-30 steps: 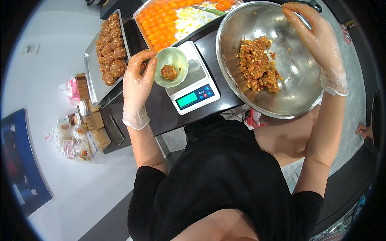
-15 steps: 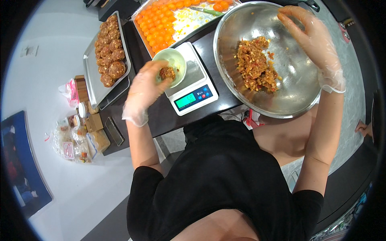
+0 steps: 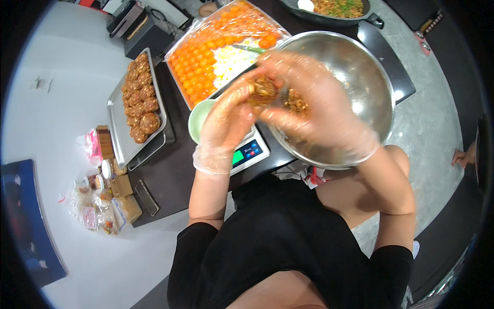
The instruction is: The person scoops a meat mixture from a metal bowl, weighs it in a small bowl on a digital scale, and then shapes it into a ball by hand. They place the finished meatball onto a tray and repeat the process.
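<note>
Both my hands wear clear plastic gloves and come together above the scale and the big bowl. My left hand [image 3: 226, 116] is closed around a lump of brown-orange filling [image 3: 264, 88]. Close beside it, my right hand [image 3: 319, 98] is blurred by motion, its thumb and fingers spread apart around the lump's side; any contact is unclear. Below the hands, a white digital scale [image 3: 249, 158] is partly hidden, with a pale green bowl [image 3: 198, 121] on it. The large steel bowl [image 3: 373, 87] holds more filling [image 3: 296, 102], mostly covered by my right hand.
Rows of brown balls [image 3: 139, 100] lie on a metal tray [image 3: 119, 123] at left. Behind the scale is a film-covered tray of orange yolks [image 3: 193, 77]. A dark pan [image 3: 329, 19] of food stands at the back right. Bagged packages [image 3: 100, 206] sit on the left.
My left hand has lifted the lump out of the green bowl and moved right. My right hand has swung from the steel bowl's far rim in toward it. The view has shifted slightly.
</note>
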